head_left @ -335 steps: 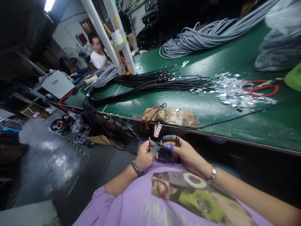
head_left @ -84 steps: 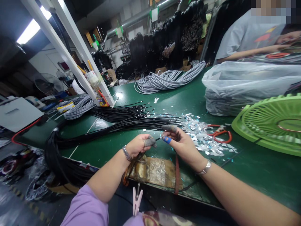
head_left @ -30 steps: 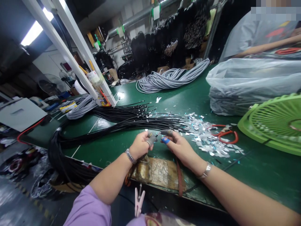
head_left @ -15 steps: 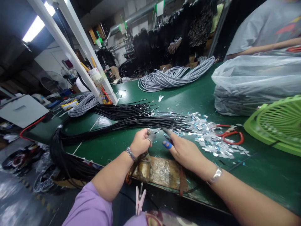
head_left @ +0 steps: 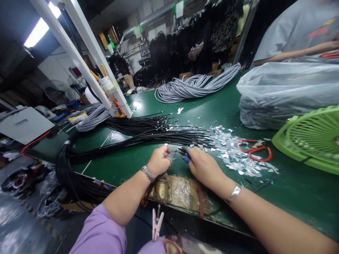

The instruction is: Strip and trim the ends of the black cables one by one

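Observation:
My left hand (head_left: pixel 159 160), grey coverings on its fingertips, is closed in a pinch at the middle of the bench. It seems to grip the end of a black cable, mostly hidden by the fingers. Just to the right, my right hand (head_left: pixel 203 164) closes on a thin dark tool with pointed tips (head_left: pixel 182 151), which look like tweezers and point at the left fingertips. Blue tape wraps one right finger. Behind both hands lies a bundle of black cables (head_left: pixel 148 138), its cut ends toward the right. Below them, a tape-wrapped block (head_left: pixel 182 193) sits at the bench edge.
Foil and white scraps (head_left: pixel 233 155) spread right of my hands, beside red-handled scissors (head_left: pixel 261 154). A green fan (head_left: pixel 312 137) and a plastic bag (head_left: pixel 286 95) stand farther right. Grey cable coils (head_left: pixel 196 88) lie behind. A white post (head_left: pixel 100 60) rises left; a co-worker (head_left: pixel 293 35) is across.
My right hand has moved slightly left, its fingers drawn closer together, and the dark tool's tips now reach near my left fingertips. My left hand stays almost in place.

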A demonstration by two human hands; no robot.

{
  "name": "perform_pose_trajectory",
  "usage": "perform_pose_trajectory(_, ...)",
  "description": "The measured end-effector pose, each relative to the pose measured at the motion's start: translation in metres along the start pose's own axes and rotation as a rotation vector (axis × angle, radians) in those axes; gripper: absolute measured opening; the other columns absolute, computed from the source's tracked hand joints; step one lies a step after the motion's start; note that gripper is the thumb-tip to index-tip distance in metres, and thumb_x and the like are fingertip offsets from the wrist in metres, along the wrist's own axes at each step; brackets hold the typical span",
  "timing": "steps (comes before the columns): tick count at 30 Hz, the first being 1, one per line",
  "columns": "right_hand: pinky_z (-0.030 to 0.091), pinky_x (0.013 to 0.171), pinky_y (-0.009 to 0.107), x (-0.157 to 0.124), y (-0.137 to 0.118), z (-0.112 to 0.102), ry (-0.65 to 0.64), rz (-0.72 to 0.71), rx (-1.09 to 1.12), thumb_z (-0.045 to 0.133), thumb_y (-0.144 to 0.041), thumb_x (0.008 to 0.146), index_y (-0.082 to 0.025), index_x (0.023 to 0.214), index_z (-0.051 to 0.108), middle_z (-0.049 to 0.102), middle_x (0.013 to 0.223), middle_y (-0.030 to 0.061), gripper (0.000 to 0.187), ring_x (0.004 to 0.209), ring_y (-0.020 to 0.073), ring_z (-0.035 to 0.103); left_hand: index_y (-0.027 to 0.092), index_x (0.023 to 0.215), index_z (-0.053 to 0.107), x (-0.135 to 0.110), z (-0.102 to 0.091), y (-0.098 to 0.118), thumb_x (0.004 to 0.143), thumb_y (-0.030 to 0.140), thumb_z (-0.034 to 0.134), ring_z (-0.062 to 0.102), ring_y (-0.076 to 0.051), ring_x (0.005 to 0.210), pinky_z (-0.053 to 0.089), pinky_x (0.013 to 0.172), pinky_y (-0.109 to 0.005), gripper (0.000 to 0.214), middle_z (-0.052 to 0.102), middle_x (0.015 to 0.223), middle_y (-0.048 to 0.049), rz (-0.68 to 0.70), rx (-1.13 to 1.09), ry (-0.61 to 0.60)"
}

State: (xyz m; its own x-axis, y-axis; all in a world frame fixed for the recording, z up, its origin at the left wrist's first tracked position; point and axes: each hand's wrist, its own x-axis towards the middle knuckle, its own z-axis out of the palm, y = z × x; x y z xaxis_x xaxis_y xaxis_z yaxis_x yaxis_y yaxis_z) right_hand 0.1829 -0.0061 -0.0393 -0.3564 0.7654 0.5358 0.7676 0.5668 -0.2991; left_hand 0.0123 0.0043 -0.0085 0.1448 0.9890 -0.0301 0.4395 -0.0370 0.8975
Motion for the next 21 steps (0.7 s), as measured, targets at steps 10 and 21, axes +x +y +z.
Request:
perform_pose_trajectory(10, 0.048, 0.068, 0.031, 0.009, 0.008, -0.007, -0.020, 0.256, 0.479, 0.045, -0.028, 0.087, -0.020, 0.090, 0.066, 0.071, 0.083, 0.0072, 0.023, 0.075, 0.0214, 0.063, 0.018, 0.069, 0.047, -0.002, -0.001, 0.004, 0.070, 0.055, 0.062, 0.030, -0.004, 0.035, 0.021, 0.038, -0.019, 0.039, 0.042, 0.043, 0.0086, -0.039, -0.185, -0.105)
perform_pose_trajectory(21, 0.046, 0.066, 0.032, 0.014, -0.007, -0.006, -0.050, 0.508, 1.079, 0.067, -0.056, 0.067, -0.020, 0.075, 0.064, 0.065, 0.070, 0.0020, 0.037, 0.069, 0.0186, 0.056, 0.018, 0.073, 0.047, -0.003, 0.000, 0.004, 0.069, 0.058, 0.062, 0.026, -0.004, 0.034, 0.018, 0.037, -0.019, 0.043, 0.038, 0.043, 0.0098, -0.059, -0.252, -0.254)
